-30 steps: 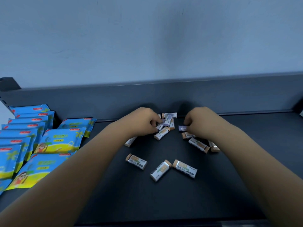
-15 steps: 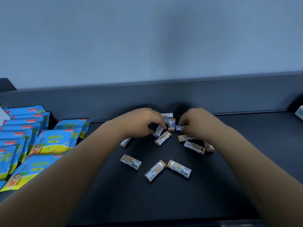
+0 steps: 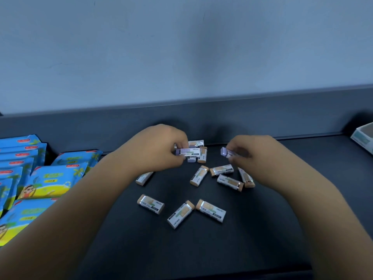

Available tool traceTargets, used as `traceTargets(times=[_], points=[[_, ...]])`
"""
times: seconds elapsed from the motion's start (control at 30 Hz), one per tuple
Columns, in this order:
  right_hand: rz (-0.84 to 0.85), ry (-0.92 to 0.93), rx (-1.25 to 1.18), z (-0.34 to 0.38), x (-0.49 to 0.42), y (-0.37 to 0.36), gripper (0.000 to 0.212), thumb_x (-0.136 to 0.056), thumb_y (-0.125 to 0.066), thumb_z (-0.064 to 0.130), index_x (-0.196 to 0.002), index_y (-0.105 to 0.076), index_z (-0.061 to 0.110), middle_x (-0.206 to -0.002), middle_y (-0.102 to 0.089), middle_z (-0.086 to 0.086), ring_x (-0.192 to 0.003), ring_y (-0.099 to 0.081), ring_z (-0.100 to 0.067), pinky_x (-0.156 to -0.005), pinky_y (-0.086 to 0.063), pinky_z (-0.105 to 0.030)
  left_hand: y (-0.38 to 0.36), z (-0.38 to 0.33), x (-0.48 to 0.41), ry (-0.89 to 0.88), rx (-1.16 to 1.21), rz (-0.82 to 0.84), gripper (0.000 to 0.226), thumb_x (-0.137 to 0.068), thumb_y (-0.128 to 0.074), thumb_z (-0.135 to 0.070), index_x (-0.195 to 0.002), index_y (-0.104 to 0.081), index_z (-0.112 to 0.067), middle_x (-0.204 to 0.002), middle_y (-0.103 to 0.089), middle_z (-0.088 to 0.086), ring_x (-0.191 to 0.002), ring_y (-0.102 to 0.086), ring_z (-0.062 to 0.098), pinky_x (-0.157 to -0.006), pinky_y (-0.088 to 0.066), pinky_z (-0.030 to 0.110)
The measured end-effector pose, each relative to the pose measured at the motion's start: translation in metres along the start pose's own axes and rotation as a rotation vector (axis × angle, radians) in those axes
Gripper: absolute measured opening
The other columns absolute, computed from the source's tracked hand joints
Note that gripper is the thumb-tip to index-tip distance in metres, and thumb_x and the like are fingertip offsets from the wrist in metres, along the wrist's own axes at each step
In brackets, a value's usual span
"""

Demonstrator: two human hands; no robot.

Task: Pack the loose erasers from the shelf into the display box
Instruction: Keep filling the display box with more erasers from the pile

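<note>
purple-tipped eraser (image 3: 188, 152) pinched in left fingers (image 3: 178, 142), second eraser (image 3: 225, 152) half hidden in right fingers' (image 3: 239, 148) grip, display box (image 3: 363, 138) cropped

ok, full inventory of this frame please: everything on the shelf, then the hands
shelf: one, dark grey, under everything
wall: one, pale blue-grey, behind
loose erasers: eight, white with tan ends, scattered mid-shelf
bunched erasers: a few, tan and purple, towards the back, partly hidden; count unclear
packets: many, blue and yellow, overlapping at left
box: one, white and teal, right edge, cut off
left hand: one, pinches a purple-ended eraser
right hand: one, pinches a second purple-ended eraser
</note>
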State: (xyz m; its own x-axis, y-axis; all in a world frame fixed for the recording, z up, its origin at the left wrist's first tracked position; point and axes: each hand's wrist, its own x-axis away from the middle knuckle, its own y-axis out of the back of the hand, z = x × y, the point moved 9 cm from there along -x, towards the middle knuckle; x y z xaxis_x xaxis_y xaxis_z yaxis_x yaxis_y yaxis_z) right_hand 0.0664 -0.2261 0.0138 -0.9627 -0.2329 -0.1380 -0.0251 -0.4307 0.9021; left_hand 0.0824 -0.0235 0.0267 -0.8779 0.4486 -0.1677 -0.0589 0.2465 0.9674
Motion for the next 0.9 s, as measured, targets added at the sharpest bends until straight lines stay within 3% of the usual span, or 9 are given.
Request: traceTargets(times=[0.1, 0.33, 0.5, 0.67, 0.9], points=[[-0.080, -0.022, -0.112, -0.010, 0.014, 0.010, 0.004, -0.092, -0.066, 0.038, -0.093, -0.069, 0.040, -0.082, -0.069, 0.016, -0.077, -0.065, -0.006, -0.072, -0.057, -0.035, 0.009, -0.031, 0.000, -0.052, 0.026, -0.084, 0.014, -0.081, -0.071, -0.028, -0.094, -0.070, -0.032, -0.088, -0.066, -0.015, -0.085, -0.058, 0.006, -0.075, -0.051, 0.034], [-0.214, -0.032, -0.049, -0.063, 0.036, 0.036, 0.004, -0.089, -0.069, 0.031, -0.090, -0.073, 0.031, -0.080, -0.070, 0.013, -0.079, -0.062, -0.007, -0.073, -0.054, -0.036, -0.001, -0.098, -0.020, -0.133, 0.002, -0.220, 0.019, -0.082, -0.065, -0.025, -0.098, -0.073, -0.033, -0.086, -0.064, -0.014, -0.086, -0.054, 0.012, -0.075, -0.050, 0.035], [-0.233, -0.040, -0.012, -0.121, 0.051, 0.065, 0.003, -0.088, -0.069, 0.033, -0.087, -0.070, 0.030, -0.081, -0.067, 0.013, -0.077, -0.059, -0.006, -0.069, -0.052, -0.033, -0.021, -0.151, -0.047, -0.054, 0.037, -0.204, 0.016, -0.081, -0.061, -0.033, -0.094, -0.071, -0.036, -0.086, -0.064, -0.016, -0.088, -0.054, 0.008, -0.075, -0.051, 0.036], [-0.215, -0.007, 0.015, -0.162, 0.062, 0.091, 0.006, -0.087, -0.069, 0.038, -0.088, -0.071, 0.032, -0.077, -0.066, 0.012, -0.075, -0.058, -0.006, -0.069, -0.053, -0.035, -0.042, -0.198, -0.063, 0.083, 0.081, -0.224, 0.012, -0.082, -0.061, -0.025, -0.088, -0.069, -0.033, -0.085, -0.064, -0.012, -0.089, -0.056, 0.008, -0.077, -0.051, 0.037], [-0.181, 0.040, 0.112, -0.192, 0.074, 0.108, 0.011, -0.090, -0.062, 0.039, -0.095, -0.070, 0.033, -0.087, -0.064, 0.008, -0.087, -0.060, -0.017, -0.074, -0.053, -0.040, -0.054, -0.239, -0.082, 0.195, 0.041, -0.221, 0.016, -0.083, -0.060, -0.021, -0.089, -0.071, -0.030, -0.083, -0.062, -0.008, -0.082, -0.056, 0.010, -0.073, -0.052, 0.038]])
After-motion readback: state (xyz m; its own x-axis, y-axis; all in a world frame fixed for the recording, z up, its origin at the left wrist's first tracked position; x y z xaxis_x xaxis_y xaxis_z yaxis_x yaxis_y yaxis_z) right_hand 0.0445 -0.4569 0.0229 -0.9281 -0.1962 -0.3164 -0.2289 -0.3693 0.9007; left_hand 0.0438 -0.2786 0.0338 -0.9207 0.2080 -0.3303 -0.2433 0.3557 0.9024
